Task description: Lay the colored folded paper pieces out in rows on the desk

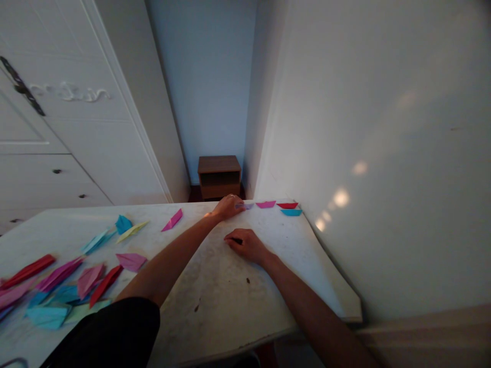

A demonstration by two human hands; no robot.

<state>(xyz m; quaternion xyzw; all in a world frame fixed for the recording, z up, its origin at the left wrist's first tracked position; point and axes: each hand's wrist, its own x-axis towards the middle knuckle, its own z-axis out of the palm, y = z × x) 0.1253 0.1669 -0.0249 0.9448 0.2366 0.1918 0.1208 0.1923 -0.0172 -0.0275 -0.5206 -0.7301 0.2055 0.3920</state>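
Observation:
At the far edge of the white table (215, 286), my left hand (229, 206) has its fingers closed on a pale purple folded paper boat (248, 206). Part of that boat is hidden behind the fingers. A pink paper boat (266, 204) lies just to its right, followed by a red one (287, 205) and a blue one (291, 212) near the corner. My right hand (247, 244) rests closer to me over the tabletop, fingers curled with the tips together and nothing visible in them.
Several folded paper boats in mixed colours, such as a red one (28, 271) and a light blue one (48, 316), lie piled on the left. A pink boat (172, 220) lies apart near the far edge. A white wall (383, 153) borders the right.

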